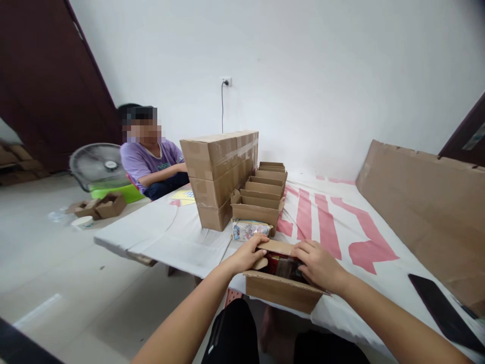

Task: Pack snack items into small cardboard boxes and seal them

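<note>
Left hand (248, 254) and right hand (317, 262) grip an open carton (282, 294) at the near edge of the worktop (162, 230). One hard tug — it could fall.

Box contents (282, 268) — blurry, pt. behind R hand (316, 260); cardboard sheet (420, 212) — cut off, R edge.

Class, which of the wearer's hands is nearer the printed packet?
Left. The left hand is just on the near side of the printed packet, at the left of the open box; the right hand is farther off, at the box's right.
</note>
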`<state>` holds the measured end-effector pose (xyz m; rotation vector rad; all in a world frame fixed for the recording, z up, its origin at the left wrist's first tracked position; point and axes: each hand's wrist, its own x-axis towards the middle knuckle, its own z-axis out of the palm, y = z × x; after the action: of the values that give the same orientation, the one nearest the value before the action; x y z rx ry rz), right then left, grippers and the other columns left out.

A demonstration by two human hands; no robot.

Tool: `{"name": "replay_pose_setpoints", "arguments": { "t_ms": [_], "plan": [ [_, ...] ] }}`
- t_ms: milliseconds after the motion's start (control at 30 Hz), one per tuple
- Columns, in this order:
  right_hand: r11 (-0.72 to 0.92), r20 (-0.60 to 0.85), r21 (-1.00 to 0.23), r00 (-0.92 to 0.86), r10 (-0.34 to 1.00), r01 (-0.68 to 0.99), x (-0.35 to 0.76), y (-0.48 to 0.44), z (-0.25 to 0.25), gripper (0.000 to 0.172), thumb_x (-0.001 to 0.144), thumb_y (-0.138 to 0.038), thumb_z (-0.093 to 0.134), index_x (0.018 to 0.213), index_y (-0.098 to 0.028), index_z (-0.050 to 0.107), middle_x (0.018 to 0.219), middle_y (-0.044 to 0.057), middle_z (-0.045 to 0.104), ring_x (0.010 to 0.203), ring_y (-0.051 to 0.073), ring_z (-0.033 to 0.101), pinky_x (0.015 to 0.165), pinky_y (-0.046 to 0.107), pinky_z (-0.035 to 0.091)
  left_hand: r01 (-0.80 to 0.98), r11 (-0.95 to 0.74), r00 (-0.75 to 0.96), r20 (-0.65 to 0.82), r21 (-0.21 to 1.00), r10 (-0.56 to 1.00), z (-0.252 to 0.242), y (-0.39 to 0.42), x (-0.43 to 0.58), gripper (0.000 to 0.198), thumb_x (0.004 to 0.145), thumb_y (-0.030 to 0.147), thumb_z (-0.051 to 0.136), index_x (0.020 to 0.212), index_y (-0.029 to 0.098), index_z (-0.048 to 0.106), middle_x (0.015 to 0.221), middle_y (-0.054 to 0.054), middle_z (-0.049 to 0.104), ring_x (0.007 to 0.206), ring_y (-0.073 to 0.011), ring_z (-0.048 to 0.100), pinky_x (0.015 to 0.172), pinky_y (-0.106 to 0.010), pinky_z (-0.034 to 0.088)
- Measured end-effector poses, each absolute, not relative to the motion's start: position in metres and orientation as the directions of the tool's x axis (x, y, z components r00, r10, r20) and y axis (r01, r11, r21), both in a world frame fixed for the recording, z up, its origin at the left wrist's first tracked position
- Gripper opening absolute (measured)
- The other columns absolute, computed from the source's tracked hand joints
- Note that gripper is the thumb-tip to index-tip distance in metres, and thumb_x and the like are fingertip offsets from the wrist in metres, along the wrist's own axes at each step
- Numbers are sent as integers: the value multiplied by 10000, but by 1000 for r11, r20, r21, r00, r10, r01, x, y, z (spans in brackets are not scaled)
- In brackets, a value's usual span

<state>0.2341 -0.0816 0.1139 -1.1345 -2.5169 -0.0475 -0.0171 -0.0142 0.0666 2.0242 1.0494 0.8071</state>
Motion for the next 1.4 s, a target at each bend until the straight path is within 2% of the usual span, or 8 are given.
{"name": "replay_pose_setpoints", "arguments": {
  "t_ms": [67,167,400,767,933,1067,1167,1400],
  "plan": [
    [720,381,30,-674,633,693,229,-75,107,274,813,-46,528,1031,-188,613,1021,67,651,974,226,555,855,371,449,419,-421,479,198,805,855,68,-15,-17,357,776,168,563,1130,206,590,1264,-85,591,1214,-227,524,1093,-397,349],
    [735,458,122,-695,555,668,222,-70,98,184,906,-103,449,913,-172,619,877,71,654,848,206,562,777,342,443,445,-418,494,173,792,852,70,-17,-17,375,782,159,558,1155,186,569,1296,-100,565,1237,-226,500,1104,-387,329],
    [687,513,-180,-529,676,704,226,-73,93,143,890,-115,452,825,-189,557,805,58,635,768,197,565,720,329,450,465,-410,508,143,785,850,68,-16,-17,388,795,167,547,1183,178,541,1324,-108,535,1256,-220,478,1116,-369,309],
    [589,462,-457,-388,797,666,239,-78,88,141,896,-134,419,838,-209,523,800,36,623,747,184,583,695,319,466,466,-429,520,153,774,841,66,-15,-18,397,800,188,538,1196,170,529,1360,-121,509,1290,-230,458,1134,-404,285],
    [543,458,-494,-327,827,679,245,-83,87,52,869,-171,518,883,-205,554,851,39,638,793,189,602,734,327,483,473,-439,521,159,764,839,66,-14,-18,399,796,189,545,1194,168,536,1337,-118,528,1274,-237,474,1124,-415,302],
    [576,442,-452,-390,808,681,238,-80,87,252,787,-171,661,1030,-193,599,973,69,664,912,222,608,824,365,490,472,-446,518,171,760,838,67,-15,-18,392,794,186,547,1186,177,539,1346,-109,524,1284,-238,465,1123,-407,306],
    [598,464,-419,-405,788,683,231,-75,87,105,856,-165,583,931,-202,646,910,61,678,883,220,603,813,375,482,478,-447,519,168,756,838,68,-16,-18,392,793,183,547,1185,171,536,1351,-114,517,1291,-236,455,1125,-396,304],
    [617,472,-472,-411,780,630,234,-72,84,152,868,-128,517,819,-197,642,826,55,672,829,212,595,778,369,478,482,-449,526,161,752,835,67,-15,-17,423,756,144,565,1176,198,545,1325,-90,541,1259,-233,483,1118,-397,313]
  ]
}}
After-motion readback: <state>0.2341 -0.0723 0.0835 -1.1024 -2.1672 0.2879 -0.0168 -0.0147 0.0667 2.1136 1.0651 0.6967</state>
